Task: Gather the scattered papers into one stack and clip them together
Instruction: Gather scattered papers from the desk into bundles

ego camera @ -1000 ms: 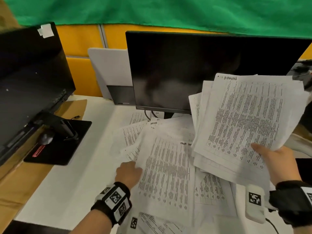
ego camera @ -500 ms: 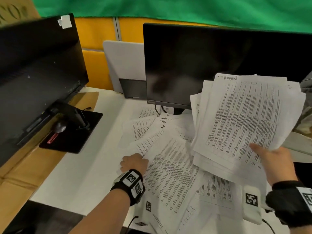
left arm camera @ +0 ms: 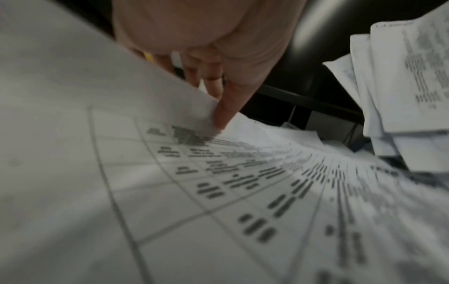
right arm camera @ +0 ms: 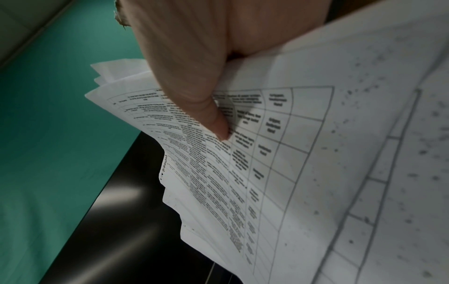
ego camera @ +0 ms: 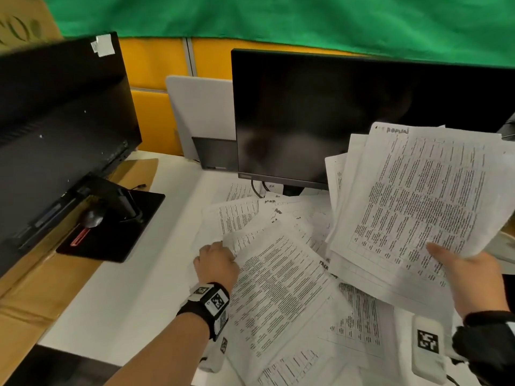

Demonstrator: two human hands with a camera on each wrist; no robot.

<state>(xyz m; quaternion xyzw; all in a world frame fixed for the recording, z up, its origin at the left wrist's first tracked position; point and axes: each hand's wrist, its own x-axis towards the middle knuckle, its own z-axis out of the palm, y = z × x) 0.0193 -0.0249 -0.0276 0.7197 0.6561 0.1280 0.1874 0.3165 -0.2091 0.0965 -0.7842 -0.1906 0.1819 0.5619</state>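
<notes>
Head view: thin, curling printed papers (ego camera: 281,288)

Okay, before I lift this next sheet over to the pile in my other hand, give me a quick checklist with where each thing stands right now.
1. Right hand grips the gathered stack: ok, thumb clamped on top.
2. Left hand has hold of the loose sheet: ok, its corner is pinched.
3. Only one sheet pinched: cannot tell.
4. Stack edges squared: not ok, sheets are fanned.
5. All papers off the desk: not ok, several lie below the monitor.
6. Clip within reach: cannot tell, none in view.
</notes>
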